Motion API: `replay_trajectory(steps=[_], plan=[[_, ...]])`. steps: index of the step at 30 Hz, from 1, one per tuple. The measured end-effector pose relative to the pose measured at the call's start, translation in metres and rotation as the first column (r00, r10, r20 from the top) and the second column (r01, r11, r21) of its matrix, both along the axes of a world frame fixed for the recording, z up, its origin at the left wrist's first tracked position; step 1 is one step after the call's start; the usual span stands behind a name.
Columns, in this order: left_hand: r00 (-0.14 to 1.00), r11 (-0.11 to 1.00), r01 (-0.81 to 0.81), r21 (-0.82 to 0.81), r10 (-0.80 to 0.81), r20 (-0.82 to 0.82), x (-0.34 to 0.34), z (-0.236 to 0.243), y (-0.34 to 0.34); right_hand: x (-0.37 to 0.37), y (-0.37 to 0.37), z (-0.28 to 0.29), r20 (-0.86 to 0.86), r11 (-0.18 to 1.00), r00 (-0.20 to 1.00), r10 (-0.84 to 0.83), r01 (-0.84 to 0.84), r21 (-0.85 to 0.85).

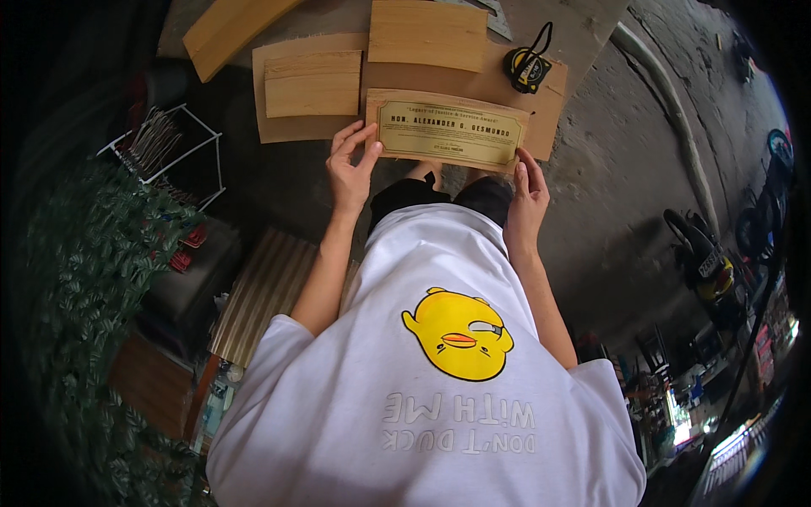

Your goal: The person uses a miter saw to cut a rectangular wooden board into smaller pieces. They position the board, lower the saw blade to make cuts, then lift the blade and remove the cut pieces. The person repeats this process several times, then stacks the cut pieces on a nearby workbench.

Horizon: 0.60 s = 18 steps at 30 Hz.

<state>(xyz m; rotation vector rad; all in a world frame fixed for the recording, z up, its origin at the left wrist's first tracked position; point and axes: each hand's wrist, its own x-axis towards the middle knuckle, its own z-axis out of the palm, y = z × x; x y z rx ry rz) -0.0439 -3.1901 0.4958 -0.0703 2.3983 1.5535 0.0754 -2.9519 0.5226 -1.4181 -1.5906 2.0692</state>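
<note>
My left hand (355, 160) and my right hand (528, 186) grip the two ends of a curved wooden plaque (448, 101) with a gold-coloured printed plate on its face. It is level with the front of a brown flat board (304, 127); I cannot tell whether it rests on it. Behind it lie a pale wood piece (312, 84) on the left, another (427, 34) in the middle and a longer curved piece (228, 38) at far left. A black and yellow tape measure (524, 72) lies at the back right.
A grey work surface (566, 34) holds these pieces. To the left stand a white wire frame (211, 135) and leafy greenery (93, 279), with a corrugated sheet (253, 287) lower down. On the right are a long pale pipe (676, 110) on the floor and motorbikes (701, 253).
</note>
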Motion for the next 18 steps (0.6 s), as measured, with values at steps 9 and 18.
replay_trajectory(steps=[9, 18], plan=[[0.975, 0.953, -0.16, 0.257, 0.112, 0.19, -0.005, -0.0005, 0.0046, 0.0031, 0.0059, 0.003, 0.032, 0.986, 0.998, -0.049, 0.053, -0.16], [0.963, 0.933, -0.195, 0.304, 0.123, 0.24, -0.0032, -0.0045, 0.001, 0.0069, 0.0082, -0.0035, 0.023, 0.984, 0.999, -0.04, 0.043, -0.17]])
